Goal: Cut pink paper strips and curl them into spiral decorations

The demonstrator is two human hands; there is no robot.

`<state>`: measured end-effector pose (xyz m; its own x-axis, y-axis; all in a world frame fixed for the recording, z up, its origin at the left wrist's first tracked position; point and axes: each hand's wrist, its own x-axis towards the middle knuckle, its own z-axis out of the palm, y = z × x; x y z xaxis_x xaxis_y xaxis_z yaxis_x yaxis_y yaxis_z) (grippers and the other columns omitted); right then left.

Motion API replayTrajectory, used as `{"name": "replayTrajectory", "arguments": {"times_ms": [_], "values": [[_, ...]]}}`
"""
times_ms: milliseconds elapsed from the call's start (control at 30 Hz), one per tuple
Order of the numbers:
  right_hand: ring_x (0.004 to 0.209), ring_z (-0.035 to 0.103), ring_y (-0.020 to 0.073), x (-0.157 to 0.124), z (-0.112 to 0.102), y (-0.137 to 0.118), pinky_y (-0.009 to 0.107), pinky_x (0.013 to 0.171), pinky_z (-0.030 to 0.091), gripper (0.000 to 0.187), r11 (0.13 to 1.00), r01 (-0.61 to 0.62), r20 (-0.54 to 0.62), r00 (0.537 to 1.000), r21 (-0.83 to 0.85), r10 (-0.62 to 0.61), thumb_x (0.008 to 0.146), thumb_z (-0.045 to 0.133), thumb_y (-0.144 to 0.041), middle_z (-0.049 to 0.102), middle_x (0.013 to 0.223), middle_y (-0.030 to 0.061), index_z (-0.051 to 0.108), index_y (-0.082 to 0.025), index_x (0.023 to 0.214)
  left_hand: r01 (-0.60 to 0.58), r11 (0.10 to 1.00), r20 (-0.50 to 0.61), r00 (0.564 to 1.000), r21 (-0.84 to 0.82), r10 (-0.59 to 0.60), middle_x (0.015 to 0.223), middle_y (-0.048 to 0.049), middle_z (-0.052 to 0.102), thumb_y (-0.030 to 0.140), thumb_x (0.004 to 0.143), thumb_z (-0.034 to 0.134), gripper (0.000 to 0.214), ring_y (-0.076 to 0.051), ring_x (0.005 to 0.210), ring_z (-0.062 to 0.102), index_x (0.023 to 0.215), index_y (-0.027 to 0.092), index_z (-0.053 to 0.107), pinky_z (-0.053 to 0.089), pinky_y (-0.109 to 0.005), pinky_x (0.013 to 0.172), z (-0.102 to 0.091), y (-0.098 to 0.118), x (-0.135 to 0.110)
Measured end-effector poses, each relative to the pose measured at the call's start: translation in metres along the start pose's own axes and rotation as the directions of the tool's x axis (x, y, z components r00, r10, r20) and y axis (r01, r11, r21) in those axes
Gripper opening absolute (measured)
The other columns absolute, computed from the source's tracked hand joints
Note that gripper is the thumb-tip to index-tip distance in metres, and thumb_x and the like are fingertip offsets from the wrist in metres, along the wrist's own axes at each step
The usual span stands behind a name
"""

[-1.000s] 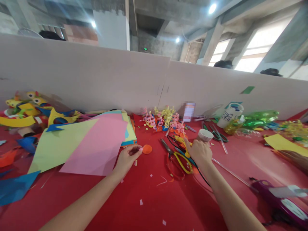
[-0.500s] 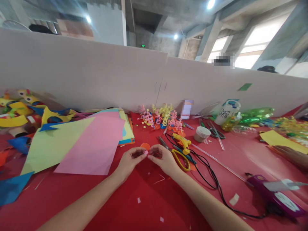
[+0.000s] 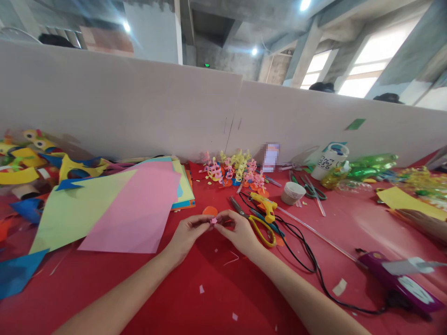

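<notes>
My left hand (image 3: pixel 191 232) and my right hand (image 3: pixel 238 229) meet over the red table (image 3: pixel 195 298), fingertips close together. Between them is a small pink paper piece (image 3: pixel 214 221), pinched by both hands; its shape looks like a tiny star or flower. Just beyond the fingertips lies an orange paper disc (image 3: pixel 210 211), partly hidden by my fingers. To the right of my right hand rest scissors with yellow handles (image 3: pixel 261 230) and a yellow glue gun (image 3: pixel 266 206).
Pink and pale green paper sheets (image 3: pixel 132 209) lie at the left. Small curled-paper ornaments (image 3: pixel 237 170) stand at the back, near a paper cup (image 3: pixel 292 193). A black cable (image 3: pixel 310 265) runs to a purple power strip (image 3: pixel 398 279). Another person's hand (image 3: pixel 419 221) rests at far right.
The pink paper piece has turned slightly between my fingertips and shows more plainly. Both hands stay in nearly the same place.
</notes>
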<state>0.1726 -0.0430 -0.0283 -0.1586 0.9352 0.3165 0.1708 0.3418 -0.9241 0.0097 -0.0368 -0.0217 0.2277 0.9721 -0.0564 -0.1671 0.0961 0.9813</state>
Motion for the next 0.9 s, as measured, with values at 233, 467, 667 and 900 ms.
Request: {"name": "replayTrajectory", "arguments": {"times_ms": [233,467,667,900], "values": [[0.074,0.062,0.0144,-0.0009,0.0007,-0.0029,0.028,0.071,0.051,0.011,0.995,0.053,0.010,0.999,-0.083,-0.052,0.075,0.058,-0.016,0.065,0.082,0.0031,0.061,-0.018,0.085,0.033,0.999,-0.006,0.999,-0.041,-0.033,0.087,-0.0055,0.074,0.027,0.062,0.073,0.021,-0.021,0.086,0.065,0.081,0.018,0.074,0.047,-0.033,0.087,0.0003,-0.0007,0.0013],[0.073,0.062,0.0148,-0.0011,0.0020,-0.0024,0.028,0.070,0.053,0.008,0.992,0.059,0.015,0.998,-0.111,-0.058,0.077,0.058,-0.021,0.065,0.081,0.0034,0.061,-0.019,0.084,0.039,0.999,-0.019,0.999,-0.015,-0.039,0.085,-0.0051,0.074,0.029,0.060,0.075,0.023,-0.021,0.085,0.065,0.081,0.018,0.074,0.047,-0.033,0.086,0.0003,-0.0015,0.0012],[0.074,0.062,0.0147,-0.0009,0.0020,-0.0012,0.027,0.069,0.052,0.007,0.991,0.066,0.010,0.998,-0.117,-0.065,0.078,0.058,-0.021,0.065,0.080,0.0033,0.061,-0.018,0.083,0.069,0.992,-0.009,0.997,-0.101,-0.071,0.082,-0.0021,0.072,0.026,0.056,0.077,0.024,-0.018,0.082,0.064,0.078,0.019,0.073,0.049,-0.031,0.084,0.0018,0.0007,0.0005],[0.073,0.061,0.0143,-0.0002,-0.0004,0.0002,0.026,0.069,0.051,0.009,0.984,0.082,0.008,0.997,-0.160,-0.081,0.077,0.057,-0.019,0.065,0.081,0.0030,0.062,-0.019,0.084,0.083,0.984,-0.010,0.996,-0.156,-0.085,0.079,-0.0028,0.070,0.024,0.056,0.078,0.022,-0.016,0.079,0.063,0.074,0.015,0.071,0.051,-0.029,0.080,0.0028,0.0031,-0.0010]]}}
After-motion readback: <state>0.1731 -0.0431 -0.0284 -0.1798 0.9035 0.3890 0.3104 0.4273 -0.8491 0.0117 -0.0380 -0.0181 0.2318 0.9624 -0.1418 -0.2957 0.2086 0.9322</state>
